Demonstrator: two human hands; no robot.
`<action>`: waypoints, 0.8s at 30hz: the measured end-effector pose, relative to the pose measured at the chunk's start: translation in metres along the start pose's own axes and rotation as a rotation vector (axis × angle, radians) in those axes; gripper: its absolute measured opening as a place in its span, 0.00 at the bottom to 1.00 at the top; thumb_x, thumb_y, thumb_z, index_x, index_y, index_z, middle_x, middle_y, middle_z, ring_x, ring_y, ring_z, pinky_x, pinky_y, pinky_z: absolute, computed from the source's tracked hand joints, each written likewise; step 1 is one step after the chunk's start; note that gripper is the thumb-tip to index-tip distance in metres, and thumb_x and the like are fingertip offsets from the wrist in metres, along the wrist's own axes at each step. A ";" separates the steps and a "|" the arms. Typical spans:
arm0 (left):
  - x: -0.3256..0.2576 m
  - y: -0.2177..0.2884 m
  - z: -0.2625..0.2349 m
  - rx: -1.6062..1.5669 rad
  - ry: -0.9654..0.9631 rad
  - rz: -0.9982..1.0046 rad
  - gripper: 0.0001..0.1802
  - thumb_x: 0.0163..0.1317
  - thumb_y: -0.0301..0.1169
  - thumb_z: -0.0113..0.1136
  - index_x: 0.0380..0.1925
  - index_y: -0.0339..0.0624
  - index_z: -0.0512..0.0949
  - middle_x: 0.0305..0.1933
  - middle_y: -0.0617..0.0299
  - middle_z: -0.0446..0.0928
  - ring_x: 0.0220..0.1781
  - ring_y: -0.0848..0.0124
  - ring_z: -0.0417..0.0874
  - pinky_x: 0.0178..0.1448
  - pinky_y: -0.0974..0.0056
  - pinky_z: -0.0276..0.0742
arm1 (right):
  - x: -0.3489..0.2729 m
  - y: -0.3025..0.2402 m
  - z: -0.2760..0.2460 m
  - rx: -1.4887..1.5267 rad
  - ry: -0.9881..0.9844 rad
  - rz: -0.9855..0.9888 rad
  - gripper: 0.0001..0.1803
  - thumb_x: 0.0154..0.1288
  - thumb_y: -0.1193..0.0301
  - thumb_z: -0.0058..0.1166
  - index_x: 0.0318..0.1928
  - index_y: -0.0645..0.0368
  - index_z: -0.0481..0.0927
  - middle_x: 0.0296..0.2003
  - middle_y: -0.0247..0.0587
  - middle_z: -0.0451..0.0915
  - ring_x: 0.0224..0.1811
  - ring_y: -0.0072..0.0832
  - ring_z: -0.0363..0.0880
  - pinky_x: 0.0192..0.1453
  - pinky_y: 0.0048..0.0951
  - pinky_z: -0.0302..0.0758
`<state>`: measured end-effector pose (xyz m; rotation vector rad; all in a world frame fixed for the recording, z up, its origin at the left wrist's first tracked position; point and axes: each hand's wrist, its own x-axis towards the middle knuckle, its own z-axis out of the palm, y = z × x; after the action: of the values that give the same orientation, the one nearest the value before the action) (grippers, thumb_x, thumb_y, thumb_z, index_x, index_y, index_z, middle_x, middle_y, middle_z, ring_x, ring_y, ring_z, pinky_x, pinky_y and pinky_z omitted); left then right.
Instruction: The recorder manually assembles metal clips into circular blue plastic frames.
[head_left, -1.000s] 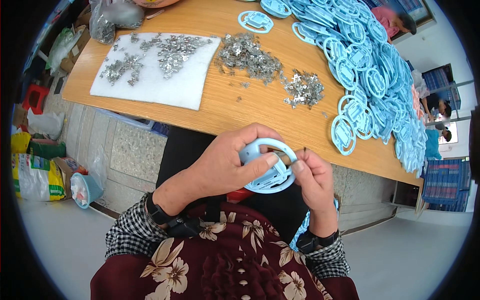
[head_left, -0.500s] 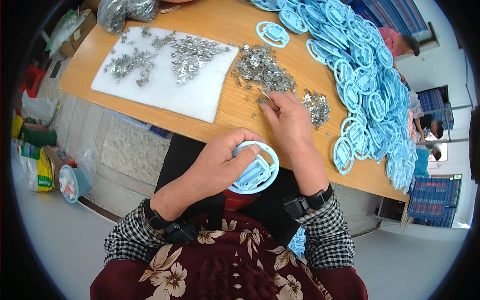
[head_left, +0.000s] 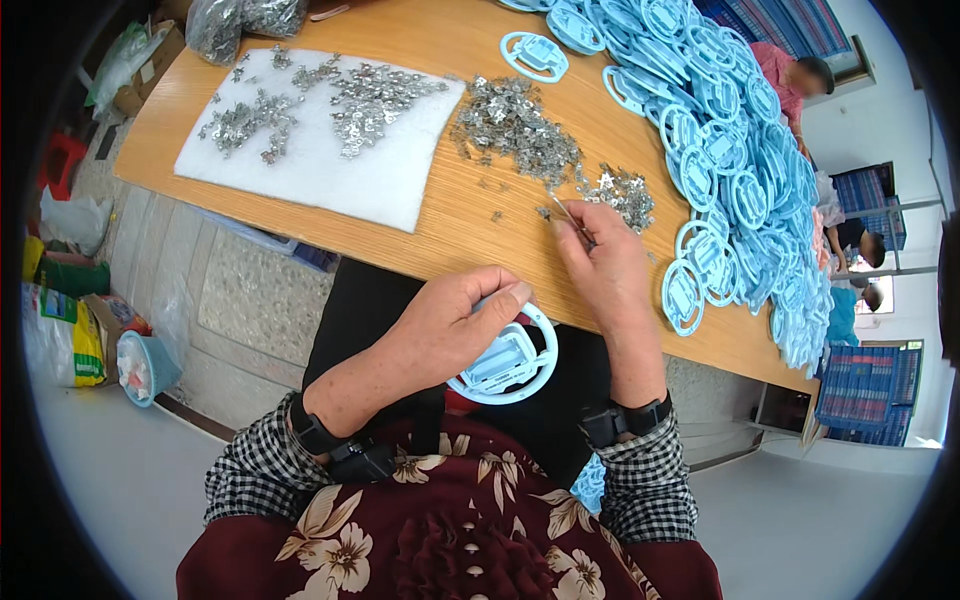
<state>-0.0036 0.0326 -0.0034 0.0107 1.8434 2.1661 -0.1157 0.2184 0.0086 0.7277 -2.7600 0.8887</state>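
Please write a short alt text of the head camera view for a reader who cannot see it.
A person's left hand holds a light blue plastic ring over the lap, while the right hand pinches a small metal piece at a wooden table. Metal clips lie beside a heap of blue rings.

The left hand point(head_left: 455, 320) is drawn in close to the body, below the table's edge, its back turned up toward the camera and its fingers point(head_left: 500, 297) curled over in a closed grasp, thumb side toward the right. Its forearm runs down and to the left to a dark band at the wrist and a checked sleeve. The right hand point(head_left: 605, 265) is stretched forward, well apart from the left, back upward, with thumb and forefinger pinched together at the tips. Its forearm runs almost straight down to a dark wristband and a checked cuff.
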 end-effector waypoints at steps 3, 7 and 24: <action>0.001 0.000 0.003 0.000 -0.027 -0.020 0.16 0.78 0.37 0.49 0.46 0.34 0.80 0.37 0.65 0.83 0.38 0.82 0.81 0.43 0.72 0.78 | 0.003 -0.001 0.006 0.000 -0.019 0.027 0.10 0.64 0.73 0.63 0.45 0.62 0.83 0.37 0.47 0.82 0.35 0.40 0.82 0.41 0.36 0.78; 0.002 0.011 0.003 0.187 0.045 0.059 0.18 0.78 0.38 0.48 0.47 0.34 0.80 0.36 0.64 0.82 0.38 0.80 0.80 0.43 0.70 0.77 | 0.005 0.002 0.007 -0.027 -0.020 0.042 0.08 0.63 0.69 0.62 0.40 0.60 0.82 0.34 0.50 0.82 0.33 0.47 0.81 0.39 0.42 0.76; 0.074 0.059 -0.033 0.896 0.225 0.063 0.17 0.67 0.40 0.57 0.42 0.38 0.84 0.33 0.49 0.84 0.36 0.57 0.85 0.44 0.56 0.78 | 0.003 0.004 -0.001 0.037 0.031 -0.015 0.11 0.61 0.70 0.66 0.43 0.60 0.84 0.32 0.45 0.84 0.32 0.38 0.84 0.37 0.34 0.79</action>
<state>-0.0932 0.0099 0.0341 0.0157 2.8056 1.2327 -0.1205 0.2201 0.0080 0.7332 -2.7149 0.9426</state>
